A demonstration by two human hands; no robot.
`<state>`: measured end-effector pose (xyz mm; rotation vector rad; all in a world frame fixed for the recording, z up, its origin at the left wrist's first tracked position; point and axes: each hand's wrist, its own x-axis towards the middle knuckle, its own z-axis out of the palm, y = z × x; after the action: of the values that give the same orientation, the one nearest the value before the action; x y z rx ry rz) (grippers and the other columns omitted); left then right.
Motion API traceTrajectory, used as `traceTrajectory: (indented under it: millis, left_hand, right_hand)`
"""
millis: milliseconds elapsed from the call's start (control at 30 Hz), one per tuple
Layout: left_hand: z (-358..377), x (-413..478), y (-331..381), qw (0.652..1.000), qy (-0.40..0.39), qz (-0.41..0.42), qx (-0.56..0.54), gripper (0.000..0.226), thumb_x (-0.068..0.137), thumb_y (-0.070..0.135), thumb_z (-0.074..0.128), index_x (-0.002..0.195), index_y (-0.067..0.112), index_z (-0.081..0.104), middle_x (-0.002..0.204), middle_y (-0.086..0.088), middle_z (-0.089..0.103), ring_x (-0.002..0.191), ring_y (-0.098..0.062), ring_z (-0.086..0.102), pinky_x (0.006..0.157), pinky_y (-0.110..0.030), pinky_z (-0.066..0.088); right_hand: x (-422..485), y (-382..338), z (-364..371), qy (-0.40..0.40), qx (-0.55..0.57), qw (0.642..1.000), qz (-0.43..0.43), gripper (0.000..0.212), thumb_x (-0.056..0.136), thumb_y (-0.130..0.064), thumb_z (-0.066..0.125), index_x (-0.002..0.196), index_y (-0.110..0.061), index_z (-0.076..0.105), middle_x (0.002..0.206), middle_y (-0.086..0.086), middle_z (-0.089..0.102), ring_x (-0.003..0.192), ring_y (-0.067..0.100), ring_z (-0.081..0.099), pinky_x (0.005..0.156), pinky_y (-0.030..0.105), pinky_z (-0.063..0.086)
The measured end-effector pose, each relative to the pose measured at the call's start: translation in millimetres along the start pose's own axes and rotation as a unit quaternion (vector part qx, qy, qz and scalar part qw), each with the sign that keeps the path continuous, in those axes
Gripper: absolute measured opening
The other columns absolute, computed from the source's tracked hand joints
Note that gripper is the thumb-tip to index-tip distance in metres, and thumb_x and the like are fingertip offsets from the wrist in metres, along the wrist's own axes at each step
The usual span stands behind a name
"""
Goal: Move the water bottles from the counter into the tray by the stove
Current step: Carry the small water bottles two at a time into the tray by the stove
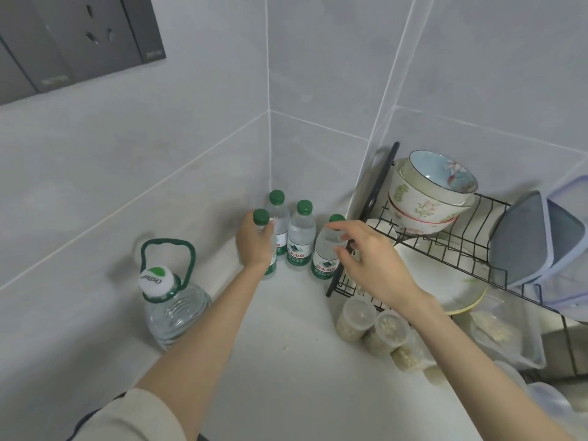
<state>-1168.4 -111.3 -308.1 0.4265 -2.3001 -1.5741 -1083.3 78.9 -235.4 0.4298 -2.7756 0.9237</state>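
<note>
Green-capped bottles (pixel 300 237) crowd the corner (left grip (pixel 254 245) holds one).

We see soft, even, cool light across the pale walls (pixel 318 58); a faint shadow lies on the left one beside the large jug (pixel 173 308). Tile lines (pixel 401 43) bow toward the frame's edges. The lower right corner looks smeared, perhaps out of focus.

Pale grey tiled walls (pixel 318 58) met in a corner at centre frame, crossed by white grout lines. A dark socket panel (pixel 79 43) sat upper left. A white counter (pixel 286 361) lay below in soft, even light.
</note>
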Motion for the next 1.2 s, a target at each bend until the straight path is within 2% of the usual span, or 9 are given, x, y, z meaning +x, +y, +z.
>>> traceTrajectory:
  millis: [300, 433, 500, 600, 700, 900, 1033, 1100, 1200]
  left_hand:
    - [-19.5, -31.7, -3.8, 0.995, -0.077, 0.07, 0.007, 0.02, 0.084, 0.016, 0.069, 0.101, 0.008, 0.062, 0.088, 0.004, 0.063, 0.082, -0.017, 0.056, 0.067, -0.016, 0.037]
    - [-33.6, -58.3, -2.6, 0.981, -0.159, 0.106, -0.015, 0.014, 0.082, 0.02, 0.071, 0.091, 0.025, 0.06, 0.081, 0.017, 0.063, 0.074, 0.002, 0.056, 0.065, -0.006, 0.038]
    - [-38.3, -69.9, -4.1, 0.97, -0.216, 0.107, -0.028, 0.017, 0.081, 0.024, 0.072, 0.092, 0.033, 0.061, 0.085, 0.017, 0.067, 0.081, 0.003, 0.059, 0.074, -0.013, 0.044]
    - [-37.6, -88.5, -6.8, 0.95, -0.297, 0.092, -0.035, 0.026, 0.077, 0.032, 0.074, 0.096, 0.043, 0.061, 0.096, 0.013, 0.071, 0.099, -0.012, 0.064, 0.091, -0.033, 0.049]
    - [-30.5, -108.9, -6.0, 0.929, -0.356, 0.1, -0.016, 0.035, 0.069, 0.048, 0.069, 0.102, 0.039, 0.063, 0.097, 0.012, 0.071, 0.102, -0.014, 0.064, 0.093, -0.042, 0.049]
    - [-8.7, -149.8, 4.2, 0.899, -0.419, 0.129, 0.002, 0.03, 0.074, 0.043, 0.07, 0.102, 0.039, 0.062, 0.095, 0.012, 0.07, 0.101, -0.015, 0.063, 0.092, -0.041, 0.049]
    - [4.0, -165.6, 7.9, 0.885, -0.439, 0.152, -0.008, 0.031, 0.073, 0.045, 0.069, 0.102, 0.039, 0.059, 0.091, 0.007, 0.069, 0.089, -0.022, 0.062, 0.084, -0.04, 0.049]
    - [9.3, -168.4, 10.0, 0.871, -0.461, 0.173, 0.008, 0.028, 0.078, 0.039, 0.071, 0.103, 0.031, 0.062, 0.088, 0.01, 0.066, 0.08, -0.013, 0.058, 0.077, -0.033, 0.047]
    - [11.3, -161.4, 13.2, 0.833, -0.517, 0.192, 0.038, 0.037, 0.079, 0.041, 0.069, 0.112, 0.026, 0.061, 0.102, 0.007, 0.066, 0.096, -0.009, 0.06, 0.089, -0.032, 0.048]
  right_hand:
    - [-5.8, -10.3, -5.3, 0.01, 0.066, 0.998, 0.02, 0.036, 0.092, -0.01, 0.057, 0.126, -0.021, 0.057, 0.121, -0.006, 0.061, 0.096, 0.005, 0.062, 0.088, 0.028, 0.053]
    - [-14.2, -16.5, -7.1, -0.008, 0.118, 0.992, 0.051, 0.039, 0.09, -0.006, 0.058, 0.127, -0.02, 0.055, 0.116, -0.002, 0.064, 0.09, 0.006, 0.064, 0.083, 0.022, 0.053]
    - [-23.2, -17.5, -8.3, -0.009, 0.128, 0.99, 0.063, 0.041, 0.09, -0.006, 0.06, 0.128, -0.021, 0.053, 0.116, -0.001, 0.064, 0.088, 0.009, 0.065, 0.079, 0.017, 0.052]
    - [-40.4, -15.1, -10.3, -0.003, 0.122, 0.989, 0.087, 0.042, 0.089, -0.007, 0.061, 0.128, -0.022, 0.053, 0.114, -0.003, 0.064, 0.085, 0.007, 0.065, 0.076, 0.008, 0.047]
    - [-57.9, -10.9, -13.2, 0.006, 0.105, 0.988, 0.109, 0.042, 0.089, -0.009, 0.062, 0.127, -0.023, 0.053, 0.112, -0.005, 0.065, 0.084, 0.003, 0.064, 0.074, 0.003, 0.043]
    - [-95.9, -2.1, -26.1, 0.038, 0.093, 0.982, 0.16, 0.04, 0.09, -0.011, 0.062, 0.128, -0.022, 0.054, 0.111, -0.004, 0.066, 0.092, 0.012, 0.066, 0.087, 0.025, 0.051]
    - [-110.9, 1.1, -33.8, 0.055, 0.082, 0.977, 0.187, 0.038, 0.09, -0.011, 0.06, 0.125, -0.024, 0.054, 0.11, -0.005, 0.066, 0.095, 0.012, 0.066, 0.087, 0.024, 0.051]
    - [-116.6, 0.3, -35.7, 0.06, 0.08, 0.976, 0.195, 0.037, 0.09, -0.011, 0.06, 0.124, -0.026, 0.055, 0.109, -0.008, 0.065, 0.094, 0.012, 0.066, 0.087, 0.024, 0.051]
    - [-123.3, -1.0, -32.0, 0.056, 0.066, 0.977, 0.197, 0.033, 0.09, -0.011, 0.06, 0.121, -0.023, 0.059, 0.111, -0.008, 0.065, 0.094, 0.011, 0.065, 0.088, 0.024, 0.05]
